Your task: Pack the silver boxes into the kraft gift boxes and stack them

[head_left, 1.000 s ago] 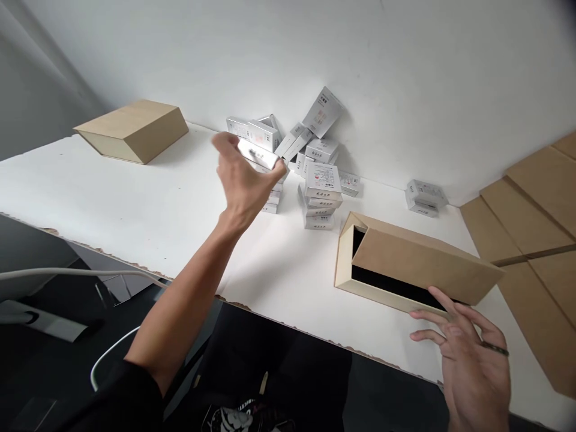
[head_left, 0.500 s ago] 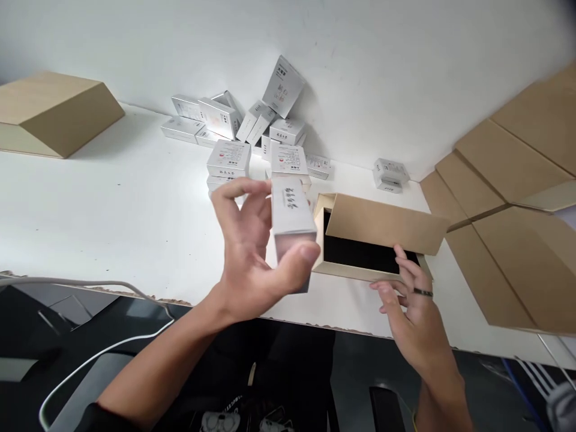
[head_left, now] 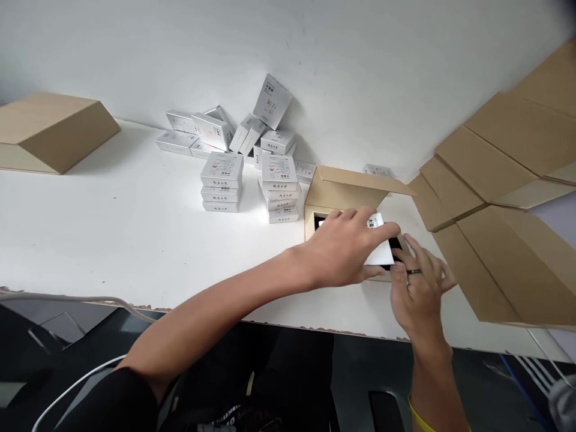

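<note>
My left hand (head_left: 344, 249) grips a small silver-white printed carton (head_left: 381, 249) over the opening of a tan gift box (head_left: 310, 231). The carton's printed face points upward, and my fingers hide part of it. The gift box has a black interior, and its hinged lid (head_left: 351, 186) stands raised toward the wall. At the box's right end is my right hand (head_left: 416, 282), a dark ring on one finger. Its thumb and fingers bend at the box's edge close to the carton; whether they pinch anything is hidden.
Two stacks of silver cartons (head_left: 222, 174) (head_left: 279, 180) stand left of the box. Behind them more cartons (head_left: 211, 129) lie in a loose heap against the wall. A closed tan box (head_left: 58, 129) sits far left, and several tan boxes (head_left: 508, 198) are piled at right.
My left hand has carried the carton rightward and down into the gift box's opening. The lid has swung up and back. My right hand has moved slightly in at the box's right end.
</note>
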Action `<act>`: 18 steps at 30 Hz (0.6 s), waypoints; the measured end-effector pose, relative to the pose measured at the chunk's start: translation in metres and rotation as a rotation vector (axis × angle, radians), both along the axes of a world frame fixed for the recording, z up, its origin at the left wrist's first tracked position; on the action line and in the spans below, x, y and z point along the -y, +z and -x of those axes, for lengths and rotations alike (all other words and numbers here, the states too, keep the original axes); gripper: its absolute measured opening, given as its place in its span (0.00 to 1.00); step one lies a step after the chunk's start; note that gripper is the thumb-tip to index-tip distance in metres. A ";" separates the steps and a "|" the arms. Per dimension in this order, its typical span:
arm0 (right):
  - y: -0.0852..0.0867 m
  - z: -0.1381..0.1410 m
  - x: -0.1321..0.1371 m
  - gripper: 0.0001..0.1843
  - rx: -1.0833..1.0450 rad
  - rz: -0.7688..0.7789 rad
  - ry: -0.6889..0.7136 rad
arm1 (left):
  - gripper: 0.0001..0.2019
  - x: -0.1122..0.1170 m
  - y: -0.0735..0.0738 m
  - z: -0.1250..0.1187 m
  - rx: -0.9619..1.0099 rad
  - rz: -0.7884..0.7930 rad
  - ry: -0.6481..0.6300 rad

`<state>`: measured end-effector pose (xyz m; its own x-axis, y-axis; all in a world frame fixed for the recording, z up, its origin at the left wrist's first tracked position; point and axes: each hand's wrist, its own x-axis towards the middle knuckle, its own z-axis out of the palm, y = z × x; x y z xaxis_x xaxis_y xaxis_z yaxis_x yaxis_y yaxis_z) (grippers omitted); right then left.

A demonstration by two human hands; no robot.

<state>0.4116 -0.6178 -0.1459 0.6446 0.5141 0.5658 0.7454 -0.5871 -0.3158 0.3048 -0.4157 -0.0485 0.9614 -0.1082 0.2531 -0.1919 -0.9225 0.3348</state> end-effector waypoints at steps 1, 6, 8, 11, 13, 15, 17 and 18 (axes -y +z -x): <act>-0.010 -0.001 0.002 0.32 0.006 0.051 0.000 | 0.26 0.001 0.000 -0.011 -0.090 -0.045 -0.018; -0.033 -0.002 0.010 0.28 0.003 0.102 0.017 | 0.29 -0.005 -0.010 -0.047 -0.482 -0.077 -0.015; -0.034 -0.002 0.012 0.27 0.009 0.097 0.027 | 0.26 -0.009 -0.016 -0.051 -0.540 -0.064 -0.021; -0.036 -0.003 0.013 0.26 0.032 0.095 0.020 | 0.27 -0.015 -0.019 -0.048 -0.618 -0.043 0.002; -0.038 -0.003 0.013 0.26 0.049 0.094 0.018 | 0.31 -0.018 -0.016 -0.044 -0.640 -0.025 0.015; -0.040 -0.002 0.013 0.25 0.064 0.091 0.014 | 0.30 -0.018 -0.013 -0.042 -0.652 -0.002 -0.003; -0.042 -0.001 0.012 0.24 0.080 0.084 0.006 | 0.31 -0.017 -0.012 -0.041 -0.643 0.006 -0.033; -0.042 -0.001 0.012 0.23 0.089 0.079 0.003 | 0.32 -0.015 -0.013 -0.040 -0.632 0.008 -0.047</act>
<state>0.4124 -0.6301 -0.1883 0.5919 0.5615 0.5782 0.7704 -0.6051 -0.2010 0.3448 -0.4009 -0.0610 0.9197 -0.1540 -0.3611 0.0050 -0.9152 0.4031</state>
